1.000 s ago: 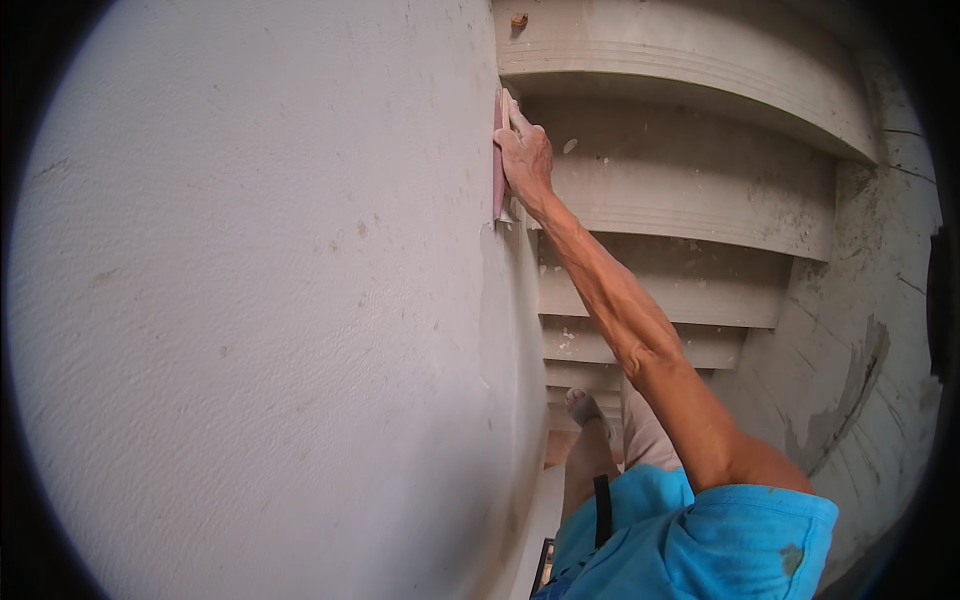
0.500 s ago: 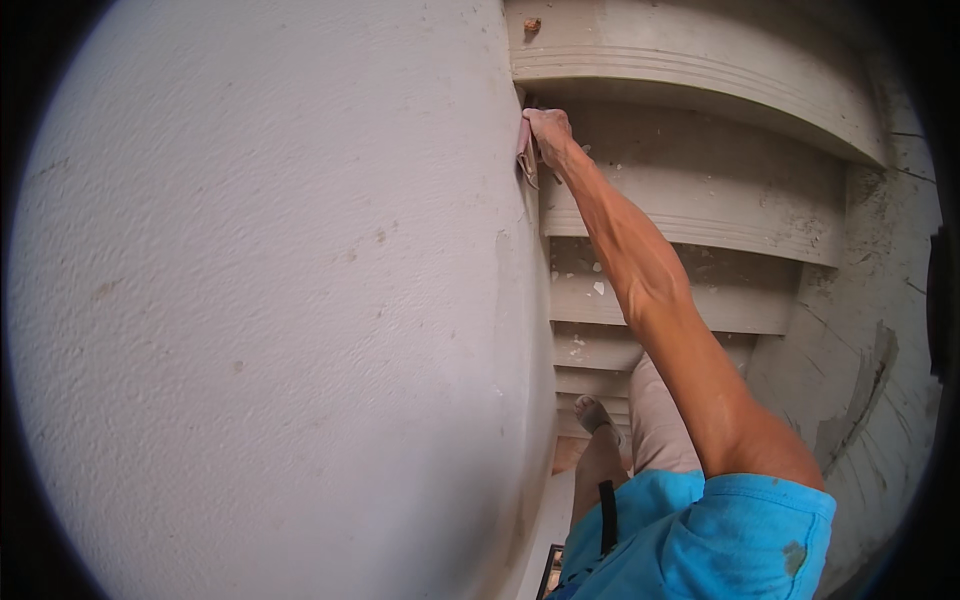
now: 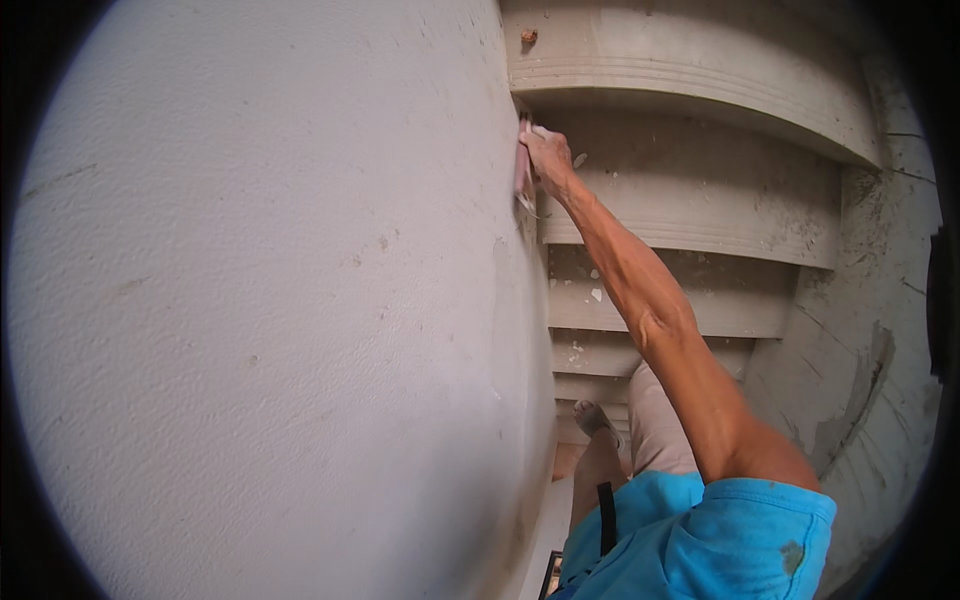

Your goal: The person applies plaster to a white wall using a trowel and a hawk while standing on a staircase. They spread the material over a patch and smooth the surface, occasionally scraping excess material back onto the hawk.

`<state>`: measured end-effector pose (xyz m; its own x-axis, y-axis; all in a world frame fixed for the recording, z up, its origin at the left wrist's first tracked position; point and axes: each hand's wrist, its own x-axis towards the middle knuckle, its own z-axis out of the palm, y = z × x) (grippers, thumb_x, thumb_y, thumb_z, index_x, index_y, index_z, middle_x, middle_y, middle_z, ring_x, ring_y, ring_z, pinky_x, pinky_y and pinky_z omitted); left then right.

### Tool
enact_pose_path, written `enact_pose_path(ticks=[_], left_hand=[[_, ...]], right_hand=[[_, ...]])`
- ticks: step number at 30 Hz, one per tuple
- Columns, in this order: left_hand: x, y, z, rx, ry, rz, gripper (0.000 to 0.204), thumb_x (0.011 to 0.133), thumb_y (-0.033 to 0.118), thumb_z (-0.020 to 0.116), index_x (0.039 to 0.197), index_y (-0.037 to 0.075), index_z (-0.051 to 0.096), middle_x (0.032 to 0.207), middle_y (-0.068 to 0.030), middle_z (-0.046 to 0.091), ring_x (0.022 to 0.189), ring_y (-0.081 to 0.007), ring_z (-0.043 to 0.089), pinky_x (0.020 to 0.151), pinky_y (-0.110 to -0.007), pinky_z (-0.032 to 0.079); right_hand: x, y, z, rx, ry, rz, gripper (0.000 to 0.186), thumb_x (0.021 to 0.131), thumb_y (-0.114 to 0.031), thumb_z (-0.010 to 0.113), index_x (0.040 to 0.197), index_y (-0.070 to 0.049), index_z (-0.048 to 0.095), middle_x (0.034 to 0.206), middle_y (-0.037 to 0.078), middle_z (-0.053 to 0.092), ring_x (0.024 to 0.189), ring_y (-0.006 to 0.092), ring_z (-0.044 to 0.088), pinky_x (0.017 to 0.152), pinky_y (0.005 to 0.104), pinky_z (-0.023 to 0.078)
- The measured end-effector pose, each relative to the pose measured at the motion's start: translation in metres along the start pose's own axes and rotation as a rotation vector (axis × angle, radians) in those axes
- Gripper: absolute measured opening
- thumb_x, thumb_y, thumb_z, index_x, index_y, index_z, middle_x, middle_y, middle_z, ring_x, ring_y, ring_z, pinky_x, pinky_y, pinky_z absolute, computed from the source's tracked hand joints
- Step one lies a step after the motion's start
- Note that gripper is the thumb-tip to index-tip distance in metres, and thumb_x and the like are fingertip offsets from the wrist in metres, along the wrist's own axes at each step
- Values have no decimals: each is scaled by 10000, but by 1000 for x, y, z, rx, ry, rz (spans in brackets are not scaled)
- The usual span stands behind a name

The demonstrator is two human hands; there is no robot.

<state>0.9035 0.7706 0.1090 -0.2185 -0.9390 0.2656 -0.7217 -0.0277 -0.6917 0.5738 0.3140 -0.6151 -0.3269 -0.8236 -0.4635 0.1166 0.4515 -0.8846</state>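
Observation:
My right hand (image 3: 549, 158), dusted with white, reaches out to the white wall (image 3: 280, 300) where it meets the stairs. Its fingers are closed round a folded pinkish-brown sheet of sandpaper (image 3: 522, 172), which is pressed flat along the wall's edge. A loose pale end of the sheet sticks out below the fingers. The bare right forearm runs up from a blue sleeve at the lower right. My left hand is out of view.
Stair treads (image 3: 690, 205) descend beside the wall, with white flakes (image 3: 596, 294) scattered on them. A small brown lump (image 3: 529, 36) lies on an upper tread. A stained, cracked wall (image 3: 860, 330) bounds the right side. My foot (image 3: 592, 416) stands on a lower step.
My right hand has slid a little nearer along the wall's edge with the sandpaper in it. The view has shifted slightly.

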Motion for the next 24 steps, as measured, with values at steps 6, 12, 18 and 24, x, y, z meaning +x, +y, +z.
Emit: enact_pose_path(ticks=[6, 12, 18, 24], left_hand=[[-4, 8, 1, 5, -17, -25, 513, 1034, 448, 421, 1157, 1, 639, 1135, -200, 612, 941, -352, 605, 793, -478, 526], [0, 4, -1, 20, 17, -22, 517, 1034, 449, 419, 1160, -2, 638, 1139, -203, 610, 946, -355, 605, 795, -480, 526], [-2, 10, 3, 22, 29, -36, 520, 1035, 450, 416, 1162, -4, 636, 1144, -207, 608, 951, -358, 604, 798, -481, 526], [1, 10, 7, 16, 60, -39, 524, 1035, 451, 413, 1165, -6, 634, 1148, -210, 607, 956, -361, 603, 801, -483, 526]], right_hand=[[-45, -32, 5, -65, 23, -251, 594, 827, -276, 580, 1388, -80, 558, 1276, 222, 648, 1066, 325, 664, 934, 352, 481], [-3, -11, 0, -61, 0, 37, 495, 818, -333, 615, 1165, 15, 672, 1082, 274, 686, 1064, 414, 646, 935, 426, 474], [6, 5, 10, -57, 15, 57, 540, 819, -377, 615, 1193, 12, 646, 1141, 273, 663, 1095, 397, 626, 932, 450, 461], [-16, -30, 5, -89, 47, -13, 630, 813, -351, 613, 1334, 0, 576, 1112, 282, 649, 1078, 385, 620, 899, 436, 471]])
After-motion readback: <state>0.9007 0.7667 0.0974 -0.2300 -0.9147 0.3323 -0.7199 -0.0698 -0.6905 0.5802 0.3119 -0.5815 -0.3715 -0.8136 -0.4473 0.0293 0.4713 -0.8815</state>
